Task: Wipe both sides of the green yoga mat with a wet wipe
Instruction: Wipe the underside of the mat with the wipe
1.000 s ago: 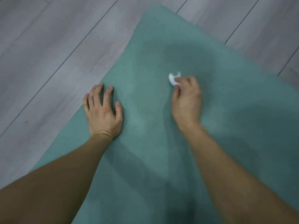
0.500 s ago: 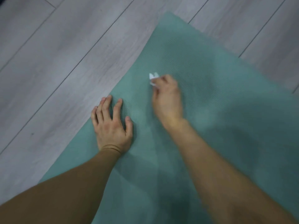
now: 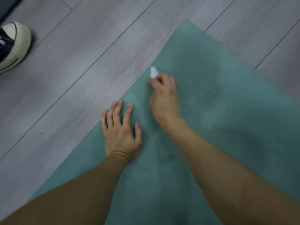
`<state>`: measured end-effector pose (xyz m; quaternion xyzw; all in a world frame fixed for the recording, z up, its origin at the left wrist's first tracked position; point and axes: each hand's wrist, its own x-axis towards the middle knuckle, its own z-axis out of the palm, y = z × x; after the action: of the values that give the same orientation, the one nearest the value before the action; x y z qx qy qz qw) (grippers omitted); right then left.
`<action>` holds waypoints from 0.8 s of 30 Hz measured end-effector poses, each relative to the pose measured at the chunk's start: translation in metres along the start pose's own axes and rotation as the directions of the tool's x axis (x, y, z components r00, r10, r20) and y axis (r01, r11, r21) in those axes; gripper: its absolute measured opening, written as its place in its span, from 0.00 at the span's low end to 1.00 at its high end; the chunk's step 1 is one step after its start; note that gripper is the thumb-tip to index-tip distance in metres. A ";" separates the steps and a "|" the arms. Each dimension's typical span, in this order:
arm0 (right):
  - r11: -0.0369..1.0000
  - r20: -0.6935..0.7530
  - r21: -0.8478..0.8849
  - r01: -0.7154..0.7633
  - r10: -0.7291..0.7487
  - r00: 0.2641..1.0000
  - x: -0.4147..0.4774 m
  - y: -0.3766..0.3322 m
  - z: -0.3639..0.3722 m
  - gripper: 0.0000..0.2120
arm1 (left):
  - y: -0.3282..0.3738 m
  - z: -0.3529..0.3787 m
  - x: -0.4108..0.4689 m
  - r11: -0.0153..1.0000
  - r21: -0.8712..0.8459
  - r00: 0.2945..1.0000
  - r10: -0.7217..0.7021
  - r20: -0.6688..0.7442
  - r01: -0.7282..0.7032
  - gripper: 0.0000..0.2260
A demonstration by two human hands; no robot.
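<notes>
The green yoga mat (image 3: 227, 114) lies flat on the grey floor, its far corner at the upper right. Darker damp patches show on its surface. My left hand (image 3: 121, 132) presses flat on the mat near its left edge, fingers spread, the outer fingertips at the edge. My right hand (image 3: 164, 98) is on the mat just beyond it, fingers curled round a small white wet wipe (image 3: 153, 72) whose tip sticks out at the mat's left edge. The right hand is blurred.
Grey wood-plank floor (image 3: 81, 78) surrounds the mat on the left and top. A black and white sneaker (image 3: 13, 44) stands on the floor at the far left.
My right hand has slid the wipe leftward across the mat to its left edge. My left hand stays pressed in place. The view has shifted, bringing the sneaker in.
</notes>
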<state>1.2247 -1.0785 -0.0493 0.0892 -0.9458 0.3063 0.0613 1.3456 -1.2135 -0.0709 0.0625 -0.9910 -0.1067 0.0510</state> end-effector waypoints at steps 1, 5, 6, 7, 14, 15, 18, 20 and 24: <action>0.985 0.177 0.039 0.167 -0.172 0.969 -0.014 -0.011 0.008 0.14 | 0.000 0.000 0.000 1.000 -0.001 1.000 0.001 0.003 -0.001 0.27; 0.957 0.157 0.011 0.288 -0.287 0.945 0.033 0.019 -0.023 0.18 | -0.001 0.001 0.000 1.000 -0.014 1.000 0.004 0.005 -0.003 0.27; 0.987 0.006 -0.084 0.135 -0.135 0.991 0.055 0.035 -0.037 0.17 | -0.001 0.001 0.000 1.000 -0.015 1.000 0.003 0.000 -0.003 0.27; 0.990 -0.138 -0.139 -0.040 0.020 0.990 0.074 0.049 -0.051 0.16 | -0.001 0.001 0.000 1.000 -0.012 1.000 0.000 -0.001 0.000 0.26; 0.944 0.287 0.012 0.331 -0.320 0.903 -0.001 -0.020 0.005 0.20 | 0.001 -0.003 0.000 1.000 0.001 1.000 -0.006 0.017 0.006 0.26; 0.901 0.404 0.072 0.429 -0.420 0.813 -0.009 -0.022 0.007 0.18 | 0.001 -0.003 0.000 1.000 0.004 1.000 -0.006 0.020 0.006 0.26; 0.905 0.291 -0.001 0.426 -0.407 0.866 0.040 0.011 -0.018 0.13 | 0.001 -0.002 0.000 1.000 0.003 1.000 0.001 0.014 -0.001 0.26; 0.980 0.074 -0.159 0.117 -0.106 0.992 0.093 0.051 -0.047 0.14 | 0.000 -0.002 0.000 1.000 -0.004 1.000 0.002 0.006 -0.002 0.26; 0.963 -0.191 -0.164 -0.213 0.181 0.965 0.122 0.063 -0.057 0.17 | 0.001 -0.001 0.000 1.000 -0.004 1.000 0.006 -0.001 -0.006 0.26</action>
<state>1.0960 -1.0111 -0.0183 -0.0389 -0.9650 0.2293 0.1210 1.3453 -1.2130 -0.0693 0.0595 -0.9909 -0.1086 0.0518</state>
